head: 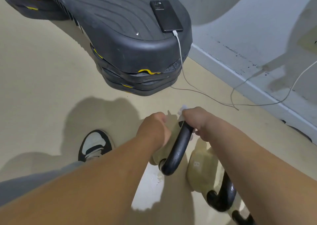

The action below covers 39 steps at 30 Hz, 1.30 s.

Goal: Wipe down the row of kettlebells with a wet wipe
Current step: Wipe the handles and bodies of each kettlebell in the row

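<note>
Stacked steps (120, 36): well beyond the fingers; their cable (181, 67) could snag.
Kettlebell (178, 149): under both hands; tipped, it could roll toward the shoe (95, 145).
Next kettlebell (200, 166): just behind the right fingers; the two may knock.
Left hand (154, 130): on the bell's side; finger grip hidden, cannot tell.
Right hand (197, 120): fingers curled round the handle.
Wet wipe (184, 108): pinched there; the damp handle may slip.

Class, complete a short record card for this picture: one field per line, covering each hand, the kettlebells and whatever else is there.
left hand: against the farthest kettlebell, on its pale body; fingers hidden
right hand: grips the wet wipe round that kettlebell's black handle
row: second kettlebell beside it; third handle at the bottom edge
step platforms: black, stacked, with yellow marks
phone: lies on the top step, white cable plugged in
shoe: on the floor, left of the arms
</note>
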Motion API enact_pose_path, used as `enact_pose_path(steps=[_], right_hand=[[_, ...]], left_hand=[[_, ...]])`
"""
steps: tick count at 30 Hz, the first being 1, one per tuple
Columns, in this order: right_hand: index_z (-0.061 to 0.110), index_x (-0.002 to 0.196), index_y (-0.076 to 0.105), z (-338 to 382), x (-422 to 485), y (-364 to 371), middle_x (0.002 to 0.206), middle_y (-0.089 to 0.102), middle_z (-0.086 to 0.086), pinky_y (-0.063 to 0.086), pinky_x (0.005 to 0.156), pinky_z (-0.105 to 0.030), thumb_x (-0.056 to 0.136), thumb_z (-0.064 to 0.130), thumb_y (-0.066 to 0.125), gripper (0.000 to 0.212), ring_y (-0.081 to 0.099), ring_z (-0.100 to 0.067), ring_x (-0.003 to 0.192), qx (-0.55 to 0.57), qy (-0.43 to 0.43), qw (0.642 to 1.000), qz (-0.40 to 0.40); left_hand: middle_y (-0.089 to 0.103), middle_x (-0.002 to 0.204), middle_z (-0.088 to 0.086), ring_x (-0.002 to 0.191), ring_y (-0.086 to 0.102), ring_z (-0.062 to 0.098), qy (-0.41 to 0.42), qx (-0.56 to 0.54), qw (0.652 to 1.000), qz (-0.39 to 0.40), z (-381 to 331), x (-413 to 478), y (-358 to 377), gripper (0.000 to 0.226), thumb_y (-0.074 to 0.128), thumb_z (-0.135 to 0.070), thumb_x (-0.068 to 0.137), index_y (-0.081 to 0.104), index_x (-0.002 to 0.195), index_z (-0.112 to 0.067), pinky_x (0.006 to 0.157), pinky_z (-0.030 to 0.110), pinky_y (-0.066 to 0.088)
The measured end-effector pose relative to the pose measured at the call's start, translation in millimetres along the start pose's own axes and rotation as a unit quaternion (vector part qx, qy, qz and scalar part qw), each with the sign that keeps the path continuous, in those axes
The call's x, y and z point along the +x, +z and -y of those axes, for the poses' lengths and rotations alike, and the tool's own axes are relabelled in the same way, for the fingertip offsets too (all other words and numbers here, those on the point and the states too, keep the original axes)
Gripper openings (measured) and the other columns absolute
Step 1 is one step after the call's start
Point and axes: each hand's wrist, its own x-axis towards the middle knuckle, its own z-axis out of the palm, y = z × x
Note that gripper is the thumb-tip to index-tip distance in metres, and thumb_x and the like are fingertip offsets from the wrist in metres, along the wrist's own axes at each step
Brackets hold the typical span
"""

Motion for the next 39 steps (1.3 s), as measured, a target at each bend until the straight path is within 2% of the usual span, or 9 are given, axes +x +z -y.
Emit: enact_pose_path(steps=[4, 11, 15, 19, 22, 25, 29, 32, 39], right_hand=[[0.009, 0.129, 0.056, -11.1, -4.6, 1.6, 0.123, 0.067, -0.014, 0.049, 0.07, -0.03, 0.105, 0.039, 0.04, 0.042, 0.065, -0.024, 0.097, 0.004, -0.034, 0.999, 0.001], [0.027, 0.126, 0.031, -60.5, -74.4, 60.3, 0.129, 0.054, -0.007, 0.048, 0.073, -0.024, 0.108, 0.025, 0.04, 0.02, 0.061, -0.023, 0.098, 0.101, -0.174, 0.974, -0.105], [0.042, 0.147, 0.024, -84.0, -94.9, 95.6, 0.132, 0.057, -0.004, 0.057, 0.091, -0.039, 0.102, 0.033, 0.04, 0.049, 0.063, -0.029, 0.114, 0.15, -0.17, 0.964, -0.136], [0.025, 0.164, -0.01, -82.4, -105.8, 98.8, 0.148, 0.023, 0.015, 0.035, 0.086, 0.001, 0.11, 0.021, 0.038, 0.073, 0.03, 0.0, 0.124, 0.074, -0.145, 0.979, -0.12], [0.017, 0.162, -0.023, -76.5, -107.0, 89.3, 0.169, -0.016, 0.003, 0.019, 0.119, -0.017, 0.108, 0.022, 0.033, 0.078, 0.0, -0.018, 0.158, -0.073, -0.213, 0.966, -0.13], [0.006, 0.163, 0.008, -66.6, -71.6, 57.4, 0.172, -0.015, -0.011, 0.0, 0.129, -0.033, 0.104, 0.021, 0.036, 0.067, -0.021, -0.029, 0.158, -0.279, -0.268, 0.914, -0.121], [0.022, 0.125, 0.061, -26.1, -30.5, 1.3, 0.148, 0.045, 0.002, 0.028, 0.123, -0.04, 0.102, 0.035, 0.037, 0.036, 0.024, -0.022, 0.151, -0.402, -0.238, 0.883, -0.041], [0.022, 0.117, 0.067, -2.5, -27.9, -3.0, 0.126, 0.054, 0.001, 0.036, 0.113, -0.036, 0.102, 0.034, 0.035, 0.037, 0.043, -0.022, 0.133, -0.517, -0.215, 0.829, -0.007], [0.016, 0.117, 0.068, -37.5, -94.9, 38.0, 0.101, 0.059, -0.009, 0.011, 0.122, -0.057, 0.1, 0.042, 0.037, 0.044, 0.046, -0.034, 0.112, -0.725, -0.357, 0.589, 0.006]], left_hand=[[0.062, 0.131, -0.002, 0.117, 0.059, 0.024, -0.016, 0.03, 0.999, 0.008, 17.0, -2.5, -5.1, 0.045, 0.05, -0.01, 0.088, 0.062, 0.13, -0.023, 0.106, 0.036, 0.046], [0.06, 0.134, 0.0, 0.118, 0.059, 0.023, -0.022, 0.075, 0.997, 0.012, 35.3, -9.6, -13.9, 0.041, 0.049, -0.012, 0.092, 0.06, 0.13, -0.022, 0.101, 0.035, 0.049], [0.059, 0.136, 0.001, 0.121, 0.058, 0.023, -0.023, 0.07, 0.997, 0.012, 35.7, -9.8, -16.4, 0.043, 0.047, -0.009, 0.092, 0.06, 0.131, -0.021, 0.099, 0.032, 0.048], [0.06, 0.137, 0.001, 0.124, 0.056, 0.024, -0.024, 0.064, 0.998, 0.017, 32.2, -11.9, -15.4, 0.044, 0.051, -0.008, 0.09, 0.061, 0.131, -0.019, 0.105, 0.034, 0.046], [0.06, 0.136, 0.0, 0.122, 0.057, 0.025, -0.024, 0.059, 0.998, 0.018, 31.3, -12.1, -13.2, 0.044, 0.053, -0.01, 0.09, 0.061, 0.131, -0.02, 0.104, 0.035, 0.047], [0.059, 0.135, 0.0, 0.119, 0.058, 0.025, -0.031, 0.058, 0.998, 0.018, 32.4, -14.0, -13.3, 0.043, 0.052, -0.011, 0.092, 0.06, 0.133, -0.021, 0.103, 0.037, 0.049], [0.054, 0.139, -0.001, 0.123, 0.055, 0.024, -0.044, 0.062, 0.997, 0.014, 38.1, -14.0, -14.0, 0.046, 0.046, -0.01, 0.093, 0.056, 0.136, -0.022, 0.106, 0.035, 0.045], [0.055, 0.136, 0.0, 0.122, 0.055, 0.025, -0.047, 0.055, 0.997, 0.022, 39.2, -13.8, -14.4, 0.043, 0.047, -0.01, 0.094, 0.057, 0.134, -0.021, 0.109, 0.036, 0.044], [0.056, 0.137, 0.0, 0.121, 0.056, 0.024, -0.032, 0.071, 0.996, 0.035, 50.9, -13.8, -19.8, 0.043, 0.048, -0.011, 0.093, 0.058, 0.134, -0.021, 0.105, 0.034, 0.046]])
